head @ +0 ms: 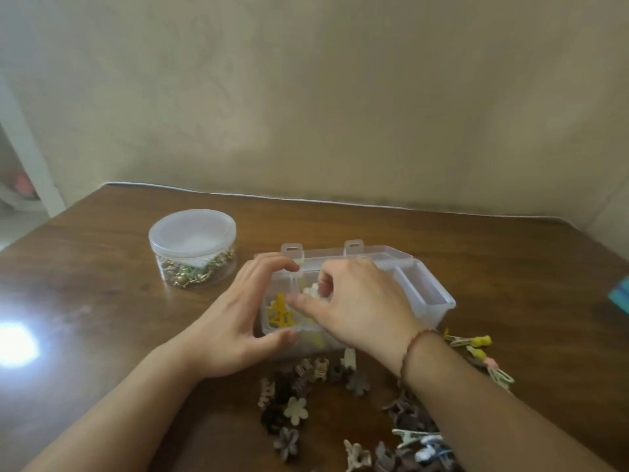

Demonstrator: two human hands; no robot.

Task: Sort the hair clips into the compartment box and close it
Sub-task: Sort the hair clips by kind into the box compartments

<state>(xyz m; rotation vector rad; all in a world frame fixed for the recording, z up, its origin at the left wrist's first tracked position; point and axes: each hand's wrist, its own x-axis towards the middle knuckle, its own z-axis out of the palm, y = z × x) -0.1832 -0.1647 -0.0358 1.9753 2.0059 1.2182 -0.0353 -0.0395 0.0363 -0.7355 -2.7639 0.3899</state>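
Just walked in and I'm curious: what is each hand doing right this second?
Left hand: open, fingers and thumb braced against the compartment box, steadying it.
Right hand: pinching a white hair clip over a compartment.

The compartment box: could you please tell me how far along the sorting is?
Early. Yellow clips already lie in the compartment box. The right hand pinches a white clip over it; the left hand steadies its wall. The brown flower-clip pile remains unsorted, and the lid is open.
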